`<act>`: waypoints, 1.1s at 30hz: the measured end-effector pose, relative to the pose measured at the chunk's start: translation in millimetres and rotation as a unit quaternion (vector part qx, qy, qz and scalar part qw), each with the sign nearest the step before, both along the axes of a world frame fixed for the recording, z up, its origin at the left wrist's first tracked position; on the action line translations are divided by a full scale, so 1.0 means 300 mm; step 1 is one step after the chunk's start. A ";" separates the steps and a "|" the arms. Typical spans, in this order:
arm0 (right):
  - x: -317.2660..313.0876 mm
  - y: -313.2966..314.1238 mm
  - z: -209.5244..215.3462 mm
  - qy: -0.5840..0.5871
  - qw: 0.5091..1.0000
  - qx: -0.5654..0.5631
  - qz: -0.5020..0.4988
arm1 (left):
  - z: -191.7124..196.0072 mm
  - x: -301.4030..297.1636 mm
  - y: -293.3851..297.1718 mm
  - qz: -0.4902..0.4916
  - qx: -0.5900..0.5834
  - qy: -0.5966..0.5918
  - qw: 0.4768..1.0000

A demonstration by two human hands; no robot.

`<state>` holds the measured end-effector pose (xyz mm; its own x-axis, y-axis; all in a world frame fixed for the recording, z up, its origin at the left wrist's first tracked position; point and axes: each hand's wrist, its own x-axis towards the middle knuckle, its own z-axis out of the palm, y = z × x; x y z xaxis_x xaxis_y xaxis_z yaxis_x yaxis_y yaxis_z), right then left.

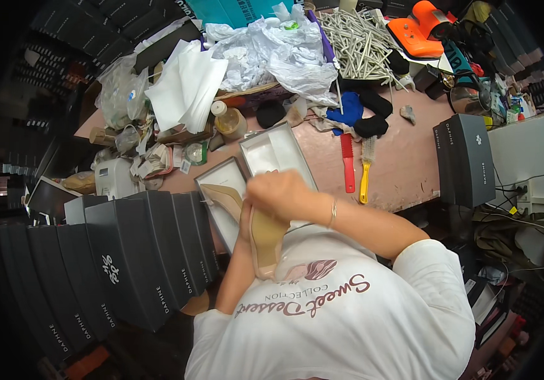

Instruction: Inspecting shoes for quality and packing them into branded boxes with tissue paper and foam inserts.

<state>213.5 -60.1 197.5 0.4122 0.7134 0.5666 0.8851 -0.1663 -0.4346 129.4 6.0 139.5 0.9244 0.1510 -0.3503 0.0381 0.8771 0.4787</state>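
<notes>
Beige leather shoe, sole side up, sits in both hands at the near edge of a pink workbench. R hand is closed in a fist over the shoe's upper end, bracelet on the wrist. L hand is mostly hidden behind the shoe and the R hand; it touches the shoe's left edge, but can't tell how its fingers are set.

Just behind the hands, two open shoe boxes lie side by side: the left one holds a second beige shoe, the right one shows only its white lining. To the person's left, a row of closed dark grey shoe boxes stands on edge, packed tight. Another dark box stands at the bench's right end.

Right of the open boxes, a red brush and a yellow-handled brush lie parallel, near each other. Farther back: crumpled white tissue paper, folded white sheets, a heap of pale metal rods, an orange tool, blue and black cloths. Small jars and scraps crowd the bench's left end.
</notes>
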 end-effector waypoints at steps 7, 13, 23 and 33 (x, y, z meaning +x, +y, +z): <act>0.096 -0.076 0.011 -0.013 0.985 -0.070 0.155 | -0.048 -0.032 0.020 -0.004 0.012 -0.012 1.000; 0.341 -0.157 -0.271 0.197 0.972 -0.127 0.020 | 0.039 0.017 0.103 0.010 0.070 -0.118 0.990; 0.128 -0.163 -0.233 0.767 0.595 -0.083 0.226 | -0.177 -0.126 0.215 0.282 0.614 0.293 0.677; 0.168 -0.197 -0.323 0.842 0.493 0.027 0.217 | -0.528 -0.332 0.128 0.213 0.289 0.277 0.891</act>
